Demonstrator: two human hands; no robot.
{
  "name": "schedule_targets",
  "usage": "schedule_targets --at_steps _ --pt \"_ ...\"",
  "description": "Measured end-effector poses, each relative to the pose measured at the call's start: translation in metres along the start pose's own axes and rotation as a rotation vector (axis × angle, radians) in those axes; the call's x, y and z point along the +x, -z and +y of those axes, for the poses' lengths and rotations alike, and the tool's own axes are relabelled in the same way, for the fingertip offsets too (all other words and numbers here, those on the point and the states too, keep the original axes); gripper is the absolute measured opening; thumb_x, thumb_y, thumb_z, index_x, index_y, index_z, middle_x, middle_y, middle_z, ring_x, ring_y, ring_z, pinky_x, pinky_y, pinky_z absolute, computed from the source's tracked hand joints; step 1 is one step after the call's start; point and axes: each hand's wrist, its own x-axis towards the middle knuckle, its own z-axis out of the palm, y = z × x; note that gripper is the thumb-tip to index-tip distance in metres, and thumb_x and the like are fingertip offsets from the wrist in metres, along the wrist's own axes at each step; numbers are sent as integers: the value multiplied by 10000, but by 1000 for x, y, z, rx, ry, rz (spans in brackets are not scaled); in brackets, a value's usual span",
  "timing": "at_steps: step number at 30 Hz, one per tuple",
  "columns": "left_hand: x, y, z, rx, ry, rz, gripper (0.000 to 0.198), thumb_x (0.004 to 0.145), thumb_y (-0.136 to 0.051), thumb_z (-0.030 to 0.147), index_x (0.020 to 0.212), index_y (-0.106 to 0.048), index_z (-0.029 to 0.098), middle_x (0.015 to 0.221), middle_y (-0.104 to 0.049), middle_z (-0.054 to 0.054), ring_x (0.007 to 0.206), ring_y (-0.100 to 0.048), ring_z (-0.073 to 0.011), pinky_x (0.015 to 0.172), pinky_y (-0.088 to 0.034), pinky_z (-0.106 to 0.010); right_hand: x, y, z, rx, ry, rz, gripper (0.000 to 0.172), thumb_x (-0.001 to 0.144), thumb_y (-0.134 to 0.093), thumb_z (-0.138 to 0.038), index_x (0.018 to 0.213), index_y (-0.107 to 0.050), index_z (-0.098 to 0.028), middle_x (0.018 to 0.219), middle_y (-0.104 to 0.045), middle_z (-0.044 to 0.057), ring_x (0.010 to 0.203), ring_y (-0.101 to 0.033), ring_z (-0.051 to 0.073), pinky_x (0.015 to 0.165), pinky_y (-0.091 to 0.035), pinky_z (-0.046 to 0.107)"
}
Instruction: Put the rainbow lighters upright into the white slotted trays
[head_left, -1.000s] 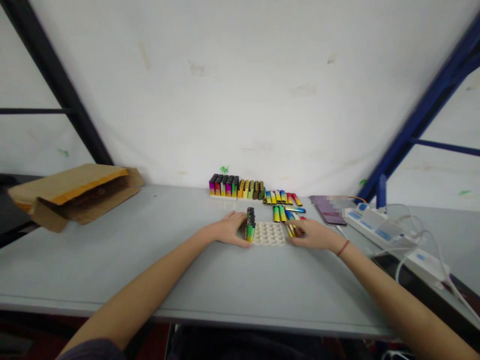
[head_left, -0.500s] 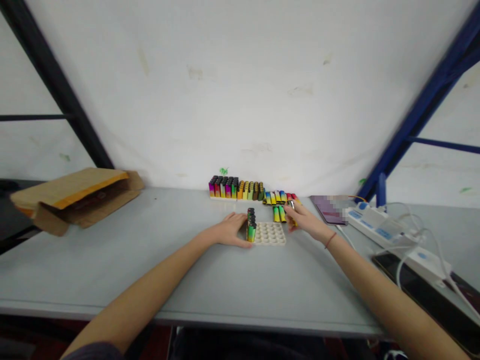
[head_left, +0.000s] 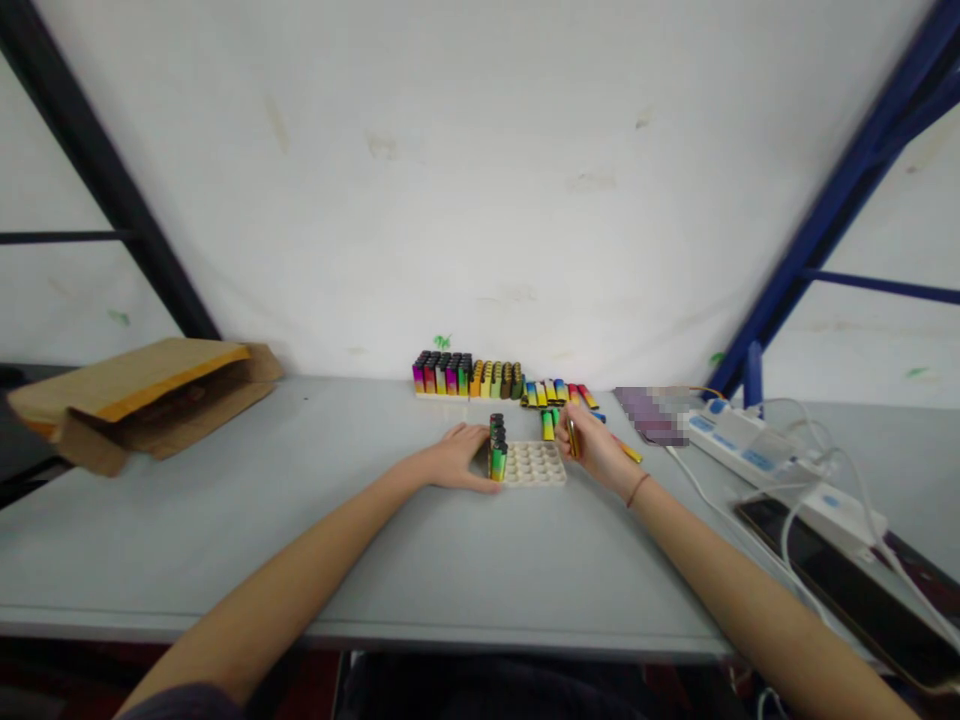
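Note:
A small white tray [head_left: 534, 464] with rows of round holes lies on the table. One column of green lighters [head_left: 498, 462] stands upright along its left end. My left hand [head_left: 457, 460] is curved around that end, thumb along the front edge and fingers behind, steadying the tray. Just above the tray's right side, my right hand [head_left: 589, 445] is closed on a yellowish lighter [head_left: 574, 440] held nearly upright. Behind this hand, green lighters [head_left: 548, 425] lie flat, partly covered by the fingers. A yellow lighter [head_left: 628, 450] lies to the right of the hand.
Against the wall stand a filled tray of black-topped lighters [head_left: 442, 375] and a group of yellow-topped ones [head_left: 496, 380]. Several blue-yellow lighters [head_left: 546, 392] lie beside them. At right are a power strip [head_left: 780, 480], cables and a dark phone [head_left: 840, 580]; at left, a paper bag [head_left: 150, 400].
My right hand has come left and nearer, from the loose lighters to the tray's right side, bringing a lighter. My left hand stays on the tray; the view has shifted slightly.

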Motion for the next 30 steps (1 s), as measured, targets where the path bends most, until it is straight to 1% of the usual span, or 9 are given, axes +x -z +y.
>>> schedule_targets --at_steps 2,5,8,11,13,15,20,25,30 --pt "0 0 0 6 1 -1 897 687 -629 704 1351 -365 161 1388 -455 -148 1302 -385 -347 1138 -149 -481 -4 -2 1 -57 68 42 432 765 -573 -643 823 -407 -248 590 -452 -79 444 -410 80 416 -299 193" --pt "0 1 0 10 -2 1 910 684 -627 712 1359 -362 162 1403 -440 -149 1306 -381 -353 1139 -145 -477 -6 -2 0 -92 51 100 463 764 -523 -698 840 -420 -253 526 -390 -98 368 -294 66 374 -218 188" --pt "0 1 0 5 -4 -1 915 690 -629 706 1363 -358 149 1410 -429 -162 1310 -373 -355 1141 -134 -484 -4 -2 -4 -1 -71 124 537 774 -404 -758 688 -397 -228 469 -312 -82 367 -214 68 364 -186 199" --pt "0 1 0 -3 7 -4 922 686 -632 708 1362 -361 144 1409 -430 -165 1313 -366 -361 1144 -127 -489 -3 -3 -7 76 -86 172 572 777 -335 -763 570 -314 -230 423 -284 -56 377 -249 87 372 -240 215" --pt "1 0 0 -3 7 -8 924 687 -631 708 1365 -359 142 1411 -429 -165 1315 -364 -359 1145 -120 -490 -3 -4 -7 93 -64 209 558 786 -313 -737 540 -289 -237 398 -288 -46 372 -290 100 383 -291 230" --pt "1 0 0 6 5 -10 927 690 -626 710 1366 -356 138 1414 -424 -168 1316 -364 -355 1145 -118 -488 -3 -5 -7 87 -75 239 526 820 -274 -674 520 -281 -242 373 -271 -48 344 -279 102 377 -302 239" --pt "1 0 0 27 11 -4 910 683 -623 716 1349 -373 148 1401 -439 -163 1306 -380 -351 1139 -146 -485 -1 -2 -7 108 -98 390 463 877 -230 -471 476 -260 -241 345 -165 -76 298 -123 76 322 -147 216" --pt "1 0 -1 14 -1 5 891 686 -630 702 1343 -380 154 1391 -451 -161 1294 -398 -350 1134 -160 -494 0 -1 -6 154 -51 465 462 893 -216 -423 471 -250 -240 333 -167 -72 288 -125 76 306 -134 208" --pt "1 1 0 14 -2 7 895 685 -639 692 1348 -374 154 1394 -448 -163 1299 -391 -351 1135 -153 -496 -3 -5 -7 141 -46 495 477 908 -195 -449 483 -256 -242 325 -179 -73 278 -141 79 296 -163 206"
